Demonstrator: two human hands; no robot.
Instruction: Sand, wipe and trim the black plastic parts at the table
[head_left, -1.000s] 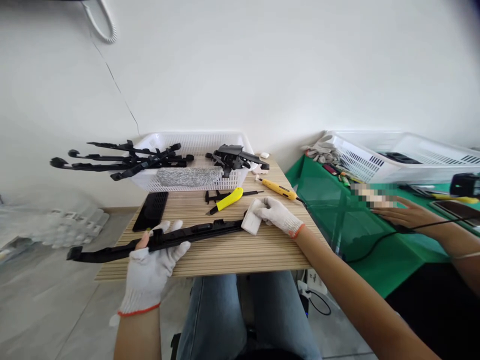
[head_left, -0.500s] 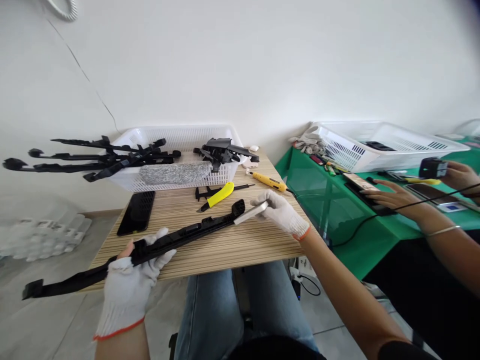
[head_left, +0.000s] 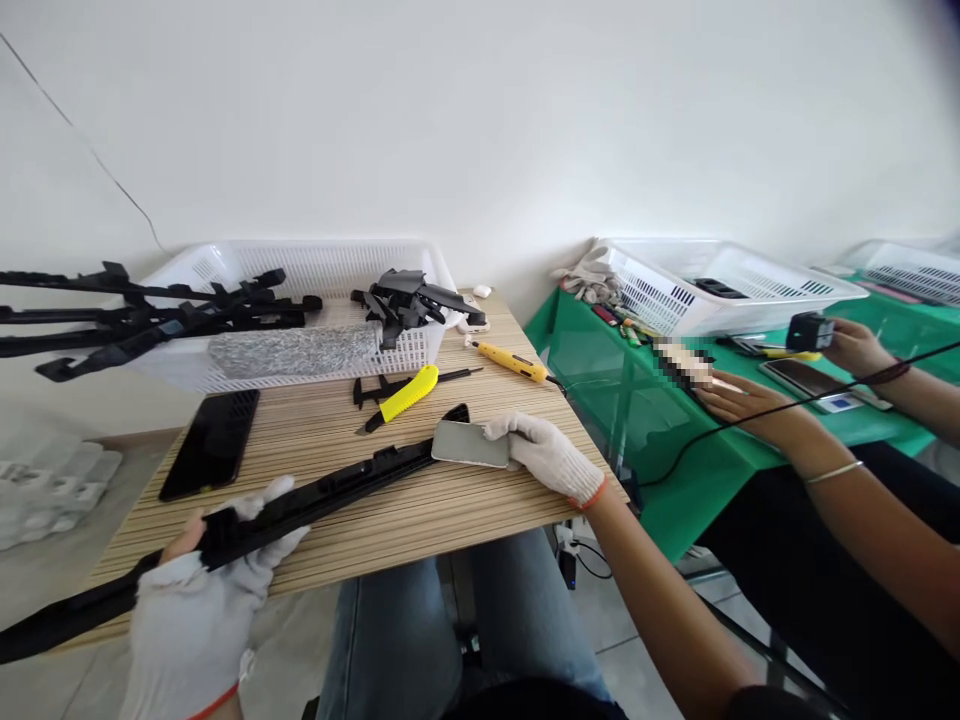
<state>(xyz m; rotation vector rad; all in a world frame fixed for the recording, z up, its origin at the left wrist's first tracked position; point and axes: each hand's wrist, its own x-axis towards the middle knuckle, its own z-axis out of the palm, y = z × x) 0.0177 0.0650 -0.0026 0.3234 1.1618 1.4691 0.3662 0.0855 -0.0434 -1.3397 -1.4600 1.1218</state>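
Note:
A long black plastic strip (head_left: 322,497) lies slantwise over the wooden table, its left end past the table edge. My left hand (head_left: 214,585), in a white glove with the thumb tip bare, is wrapped round the strip left of its middle. My gloved right hand (head_left: 541,452) pinches a flat, light grey rectangular plate (head_left: 471,444) by its right end. The plate's broad face is turned toward me, and it overlaps the strip's right end; whether they touch I cannot tell.
Behind, a white basket (head_left: 202,372) holds black parts. On the table (head_left: 390,530) lie a phone (head_left: 211,440), yellow cutter (head_left: 409,394), black caliper (head_left: 454,376) and yellow tool (head_left: 511,361). At right, a person's hands (head_left: 757,408) work over a green-covered table (head_left: 675,500).
The grey plate has turned from nearly edge-on to showing its broad face. The whole view has shifted, so the table, strip and my hands appear further left.

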